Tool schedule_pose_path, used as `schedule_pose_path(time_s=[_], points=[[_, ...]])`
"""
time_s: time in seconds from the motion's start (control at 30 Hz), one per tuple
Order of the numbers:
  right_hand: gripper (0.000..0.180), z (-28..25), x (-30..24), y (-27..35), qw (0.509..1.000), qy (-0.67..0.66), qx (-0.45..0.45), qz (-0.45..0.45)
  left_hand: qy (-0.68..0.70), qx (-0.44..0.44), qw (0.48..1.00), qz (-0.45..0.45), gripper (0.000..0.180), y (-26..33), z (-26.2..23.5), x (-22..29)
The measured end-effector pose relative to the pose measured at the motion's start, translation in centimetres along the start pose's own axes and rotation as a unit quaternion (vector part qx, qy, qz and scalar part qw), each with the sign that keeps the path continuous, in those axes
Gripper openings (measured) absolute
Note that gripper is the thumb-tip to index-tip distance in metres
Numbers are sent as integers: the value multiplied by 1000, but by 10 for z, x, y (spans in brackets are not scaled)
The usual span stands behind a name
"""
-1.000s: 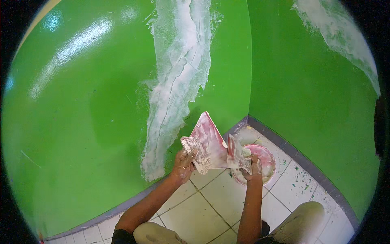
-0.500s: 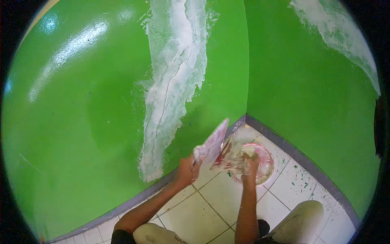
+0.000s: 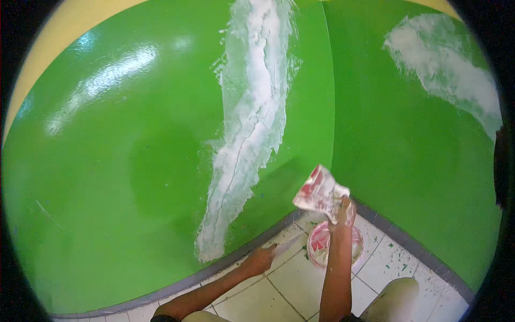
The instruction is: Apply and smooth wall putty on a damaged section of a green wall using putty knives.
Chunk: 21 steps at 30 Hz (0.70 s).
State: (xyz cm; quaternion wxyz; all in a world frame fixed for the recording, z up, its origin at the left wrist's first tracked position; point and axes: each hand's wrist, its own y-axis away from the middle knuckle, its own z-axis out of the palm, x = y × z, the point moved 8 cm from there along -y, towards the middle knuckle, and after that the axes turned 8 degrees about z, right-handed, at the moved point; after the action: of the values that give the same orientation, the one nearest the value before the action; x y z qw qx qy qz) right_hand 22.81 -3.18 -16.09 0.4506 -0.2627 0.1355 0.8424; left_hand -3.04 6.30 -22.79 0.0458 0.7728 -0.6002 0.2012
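Red and smeared with white, the scraper (image 3: 320, 194) pokes up and left from the right hand (image 3: 345, 210); from far off, I see those fingers pinching its narrow end. The left hand's (image 3: 258, 261) fingers hold a thin, blurry blade (image 3: 287, 245).

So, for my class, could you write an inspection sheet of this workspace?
Surface: green wall with a cracked white streak; pale tiled floor below.
Job's things: red spreader, smeared white; round tub, red and white inside; thin pale tool, blurred.
Clutter: green flecks on the tiles.
Hands: right hand grips the spreader above the tub; left hand grips the thin tool.
Cables: nothing seen.
Surroundings: grey skirting; second white patch on the adjoining wall.
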Motion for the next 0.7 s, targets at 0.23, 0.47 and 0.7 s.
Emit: schedule_pose_path(time_s=[0.23, 0.47, 0.7], points=[[33, 250, -138, -26, 941, 188, -90, -267, 61, -92, 994, 25, 49, 17, 18, -17], [29, 402, -173, -40, 737, 320, -156, -575, 20, -85, 988, 124, 53, 18, 52, -46], [54, 394, -113, -62, 543, 413, -234, -693, 149, -143, 977, 58, 54, 17, 32, -17]])
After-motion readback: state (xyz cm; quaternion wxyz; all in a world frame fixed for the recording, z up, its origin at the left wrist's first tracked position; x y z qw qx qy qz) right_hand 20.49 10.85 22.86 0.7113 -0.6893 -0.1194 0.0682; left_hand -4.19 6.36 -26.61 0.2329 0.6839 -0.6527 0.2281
